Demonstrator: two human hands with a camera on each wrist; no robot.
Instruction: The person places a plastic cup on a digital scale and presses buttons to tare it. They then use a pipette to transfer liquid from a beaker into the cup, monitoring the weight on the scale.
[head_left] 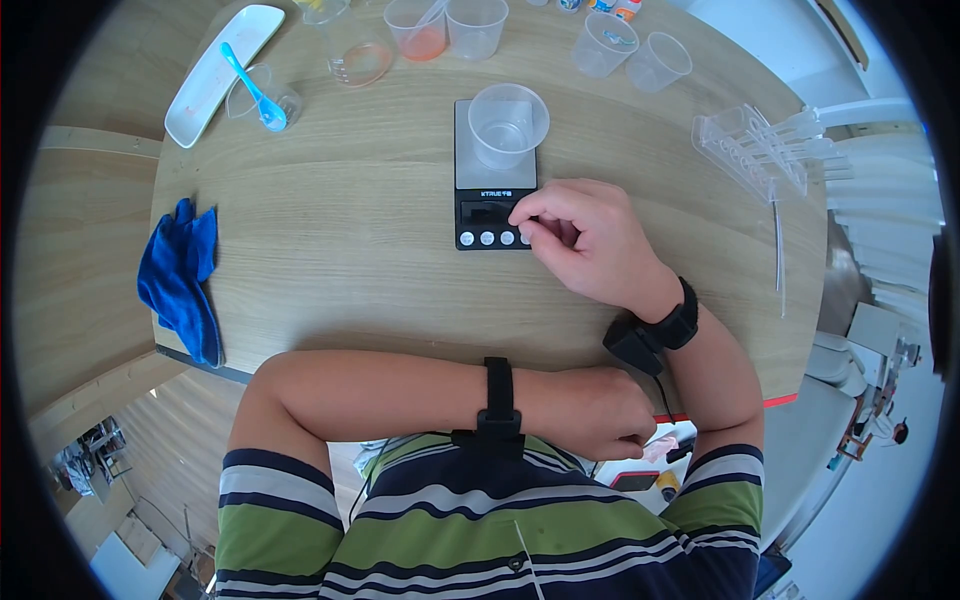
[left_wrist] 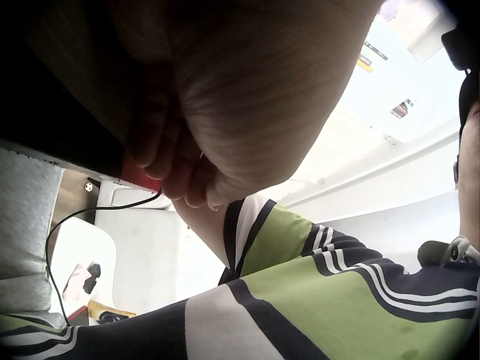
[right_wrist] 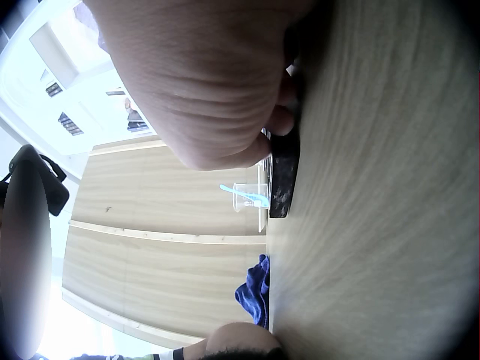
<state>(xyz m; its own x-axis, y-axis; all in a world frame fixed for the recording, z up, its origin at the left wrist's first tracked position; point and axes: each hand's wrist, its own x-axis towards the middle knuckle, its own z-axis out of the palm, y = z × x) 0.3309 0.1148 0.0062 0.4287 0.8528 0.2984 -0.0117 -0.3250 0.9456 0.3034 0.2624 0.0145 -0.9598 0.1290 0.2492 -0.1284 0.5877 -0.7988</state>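
A black digital scale (head_left: pixel 487 213) with a metal plate stands near the table's middle. On its plate sits a clear plastic cup (head_left: pixel 508 130), upright, with no coloured contents showing. My right hand (head_left: pixel 590 245) is over the scale's front right corner, index finger and thumb at the row of buttons, covering the rightmost one. In the right wrist view, its bent fingers (right_wrist: pixel 280 120) meet the edge of the scale (right_wrist: pixel 283 180). My left hand (head_left: pixel 605 412) lies across my body at the table's front edge, fingers loosely curled and holding nothing, as the left wrist view also shows.
Back left holds a white tray (head_left: pixel 215 85) and a beaker with a blue spoon (head_left: pixel 262 105). Several cups line the back, one with pink liquid (head_left: pixel 424 42). A blue cloth (head_left: pixel 180 275) lies at the left edge, a clear rack (head_left: pixel 740 150) at the right.
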